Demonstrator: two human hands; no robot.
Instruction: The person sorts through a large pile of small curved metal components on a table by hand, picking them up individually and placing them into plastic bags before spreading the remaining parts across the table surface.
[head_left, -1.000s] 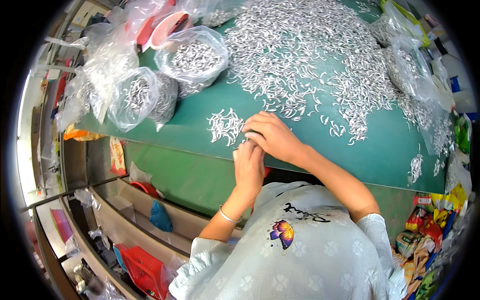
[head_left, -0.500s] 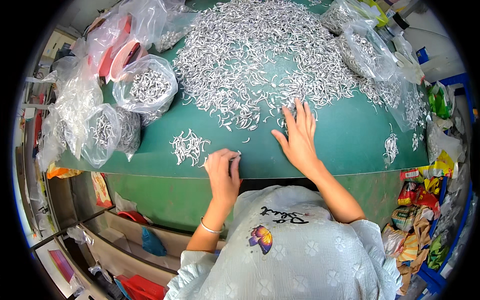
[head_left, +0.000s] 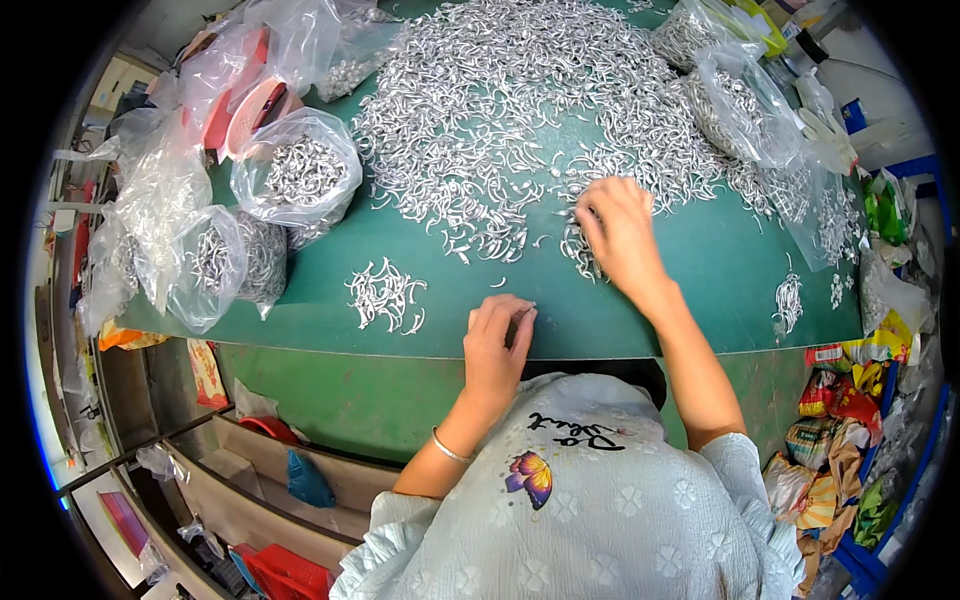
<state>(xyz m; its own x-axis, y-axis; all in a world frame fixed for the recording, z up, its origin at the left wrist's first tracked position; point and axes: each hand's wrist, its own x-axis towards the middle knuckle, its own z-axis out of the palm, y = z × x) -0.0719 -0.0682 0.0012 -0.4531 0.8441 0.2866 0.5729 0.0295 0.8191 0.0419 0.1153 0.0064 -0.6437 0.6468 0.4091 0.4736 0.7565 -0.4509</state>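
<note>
A broad heap of small curved silver metal pieces covers the far part of the green table. At the heap's near edge my right hand bends its fingers down over some pieces; what is between the fingertips is hidden. My left hand is near the front edge, thumb and forefinger pinched together. Whatever they hold is too small to make out. To its left lies a small separate pile of the curved pieces. One loose curved piece rests just beyond the left hand.
Clear plastic bags with silver pieces stand at the left, beside a pink basket. More filled bags lie at the far right. A small cluster of pieces sits near the right edge. Coloured packets are heaped below, right of the table.
My left hand has moved right, away from the small pile, still pinched. My right hand has gone from spread fingers to curled ones and shifted slightly right and farther away.
</note>
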